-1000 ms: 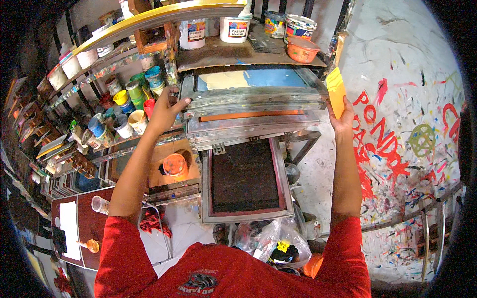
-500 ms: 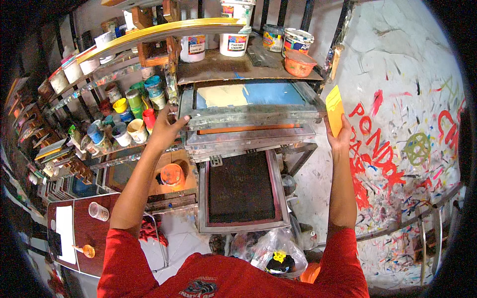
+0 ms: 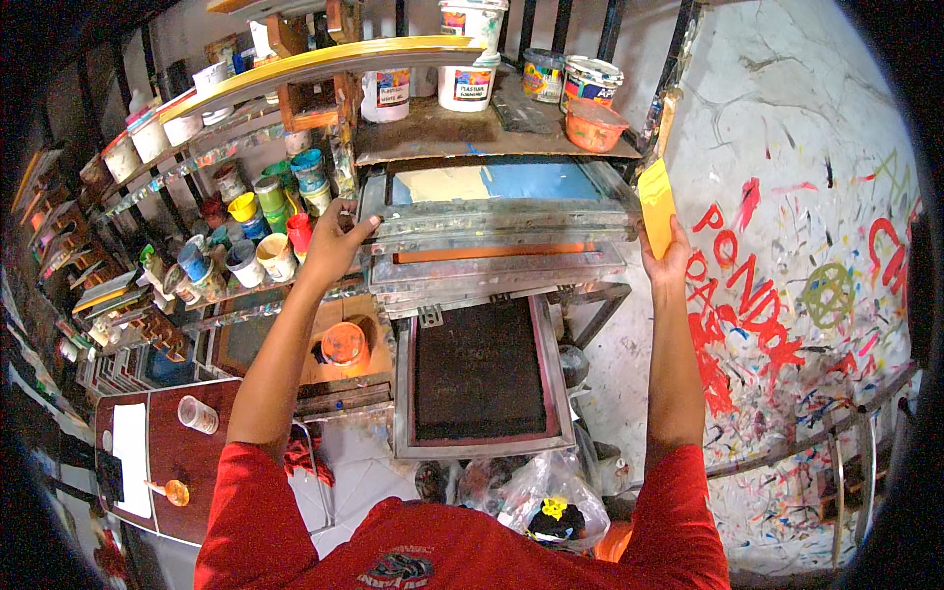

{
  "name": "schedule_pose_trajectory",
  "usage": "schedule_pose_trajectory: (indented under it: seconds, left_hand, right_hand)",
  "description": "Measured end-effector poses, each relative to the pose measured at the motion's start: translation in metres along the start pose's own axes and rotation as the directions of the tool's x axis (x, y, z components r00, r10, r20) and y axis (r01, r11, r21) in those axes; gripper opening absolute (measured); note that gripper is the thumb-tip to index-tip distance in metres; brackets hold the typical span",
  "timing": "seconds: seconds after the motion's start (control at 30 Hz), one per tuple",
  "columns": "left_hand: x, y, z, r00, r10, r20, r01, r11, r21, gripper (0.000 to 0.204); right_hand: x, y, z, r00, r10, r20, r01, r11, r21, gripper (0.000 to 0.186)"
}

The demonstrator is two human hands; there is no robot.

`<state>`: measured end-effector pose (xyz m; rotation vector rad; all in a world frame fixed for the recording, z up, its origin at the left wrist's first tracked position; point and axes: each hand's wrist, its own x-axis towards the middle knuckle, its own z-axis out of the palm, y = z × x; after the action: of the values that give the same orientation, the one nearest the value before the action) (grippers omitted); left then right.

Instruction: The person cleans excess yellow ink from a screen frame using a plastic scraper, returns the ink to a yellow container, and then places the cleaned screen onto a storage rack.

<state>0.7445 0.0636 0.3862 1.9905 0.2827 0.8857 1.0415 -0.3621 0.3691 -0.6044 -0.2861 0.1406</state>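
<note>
A stack of screen-printing frames sits below the shelf. My left hand (image 3: 336, 242) grips the left end of the uppermost screen-printing frame (image 3: 492, 218), thumb near its front bar, fingers partly hidden. That frame's mesh is part cream and part blue. My right hand (image 3: 667, 252) is closed on a flat yellow plastic-looking piece (image 3: 655, 205), held upright. Its fingers lie against the frame's right end. Underneath is a frame with an orange strip (image 3: 497, 253) showing. Lower and closer to me, a dark-meshed screen frame (image 3: 477, 379) slopes down.
Paint tubs (image 3: 467, 88) and an orange bowl (image 3: 596, 126) stand on the shelf (image 3: 433, 143) above. Open paint cups (image 3: 276, 258) line the left rack. An orange tub (image 3: 344, 344) sits below them. A plastic bag (image 3: 551, 492) lies under the dark frame; a paint-marked wall (image 3: 787, 295) stands right.
The uppermost frame has shifted slightly away from me, with both hands on its ends. The yellow piece has moved a little up and left and leans more.
</note>
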Motion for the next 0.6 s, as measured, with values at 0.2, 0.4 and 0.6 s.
schedule_pose_trajectory:
  seconds: [0.2,0.4,0.6]
  left_hand:
    - [-0.001,-0.025,0.004,0.992,0.086,-0.096,-0.082,0.996,0.044,0.039]
    - [-0.014,-0.055,0.012,0.957,-0.288,-0.023,0.259,0.891,-0.373,0.049]
    - [-0.029,-0.09,0.014,0.913,-0.408,0.022,0.373,0.809,-0.454,0.045]
  right_hand:
    - [-0.002,-0.001,-0.017,0.999,-0.027,0.028,0.026,0.998,0.059,0.035]
    - [-0.021,0.015,-0.026,0.999,-0.04,0.021,0.034,0.971,0.236,0.036]
    - [-0.037,0.024,-0.048,0.993,-0.075,-0.095,0.1,0.953,0.286,0.037]
